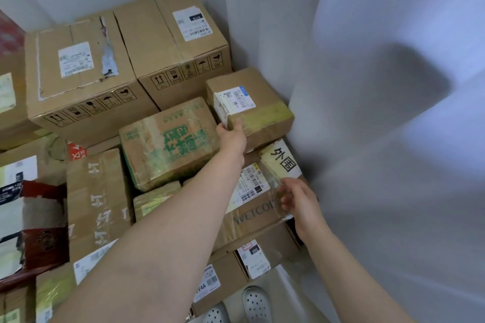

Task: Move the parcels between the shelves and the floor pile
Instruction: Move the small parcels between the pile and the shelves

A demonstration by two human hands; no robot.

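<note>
Two forearms cross much of the pile, and the left one hides the boxes beneath it. Parcels along the left edge are cut off by the frame, and most label print is too blurred to read. Grey clogs [256, 301] show partly at the bottom edge.

The left hand [232, 136] grips the near left corner of a small parcel [257, 86], thumb on its front face, fingers out of sight behind the white label. That parcel rests high on the pile against the grey wall [367, 139], just beside a green-printed box [168, 139] and in front of a large carton [178, 42].

The right hand [299, 202] lies lower, fingers half curled at the taped corner of a WETCODE box [252, 217]. Whether it grips or only touches cannot be told.
</note>
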